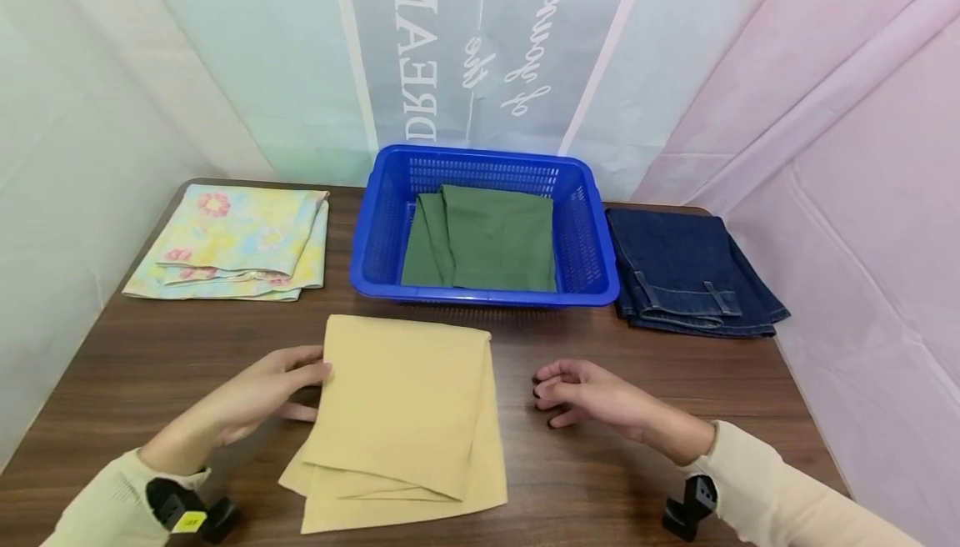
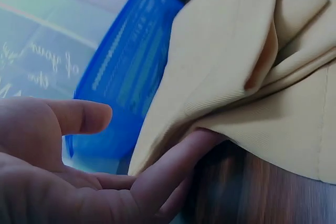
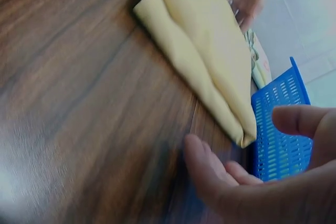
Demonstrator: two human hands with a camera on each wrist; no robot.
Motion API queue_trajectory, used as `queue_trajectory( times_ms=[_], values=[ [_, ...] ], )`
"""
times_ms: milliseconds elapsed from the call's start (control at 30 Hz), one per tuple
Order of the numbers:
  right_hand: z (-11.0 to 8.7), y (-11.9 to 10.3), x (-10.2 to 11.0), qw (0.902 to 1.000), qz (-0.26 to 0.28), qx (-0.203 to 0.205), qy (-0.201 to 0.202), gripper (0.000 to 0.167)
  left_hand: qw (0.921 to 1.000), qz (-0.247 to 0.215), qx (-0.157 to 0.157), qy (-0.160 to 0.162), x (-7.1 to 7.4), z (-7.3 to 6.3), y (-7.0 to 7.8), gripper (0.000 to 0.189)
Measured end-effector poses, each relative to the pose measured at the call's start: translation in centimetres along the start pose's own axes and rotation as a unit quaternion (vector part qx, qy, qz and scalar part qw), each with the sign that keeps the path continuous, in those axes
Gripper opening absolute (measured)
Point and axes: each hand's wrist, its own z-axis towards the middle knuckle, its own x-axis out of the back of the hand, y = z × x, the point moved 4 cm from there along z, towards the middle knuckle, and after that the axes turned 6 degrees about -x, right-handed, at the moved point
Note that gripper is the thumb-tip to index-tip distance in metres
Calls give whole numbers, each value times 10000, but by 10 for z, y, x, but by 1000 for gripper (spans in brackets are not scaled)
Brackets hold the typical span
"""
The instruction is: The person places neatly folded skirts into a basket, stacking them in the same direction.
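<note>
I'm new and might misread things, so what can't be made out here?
Head: floor of the blue basket, covered by folded green cloth.
Head: backdrop lettering, cut off by the top edge.
Left wrist: one fingertip of the left hand, beneath the yellow cloth.
Right wrist: most of the floral cloth, behind the yellow cloth.

To the left of the folded yellow cloth (image 1: 405,397), my feed shows the person's left sleeve (image 1: 112,501), long and pale cream, and at its cuff a blocky black left wrist camera (image 1: 167,504) with a bright yellow label (image 1: 190,522) whose dark characters I can't read. To the right of the cloth I see a matching cream right sleeve (image 1: 780,480) and a boxy black right wrist camera (image 1: 690,507), its small pale marks illegible
</note>
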Motion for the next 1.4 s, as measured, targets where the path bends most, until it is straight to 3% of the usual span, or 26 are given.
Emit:
queue_trajectory(
  times_ms=[133,300,533,700,867,1133,1233,1400],
  values=[
    [0,4,-3,9996,98,35,247,56,9995,-241,-146,-122,-20,10,6,77],
    [-2,7,-1,9980,238,-205,556,63,9968,-652,-358,-309,-44,25,10,72],
    [-1,16,5,9947,844,-136,573,53,9897,-1110,-603,-678,-67,42,10,73],
    [5,21,6,9893,1317,47,623,52,9836,-1429,-719,-834,-73,53,7,69],
    [9,25,6,9887,1229,189,842,54,9771,-1675,-822,-1025,-76,60,6,65],
    [10,24,2,9915,1135,465,430,69,9837,-1009,-931,-1161,-74,61,5,83],
    [11,26,0,9899,1308,488,241,74,9816,-1016,-902,-1342,-72,61,2,91],
    [16,29,-5,9872,1463,569,290,65,9777,-996,-1094,-1488,-73,65,-4,97]
  ],
)
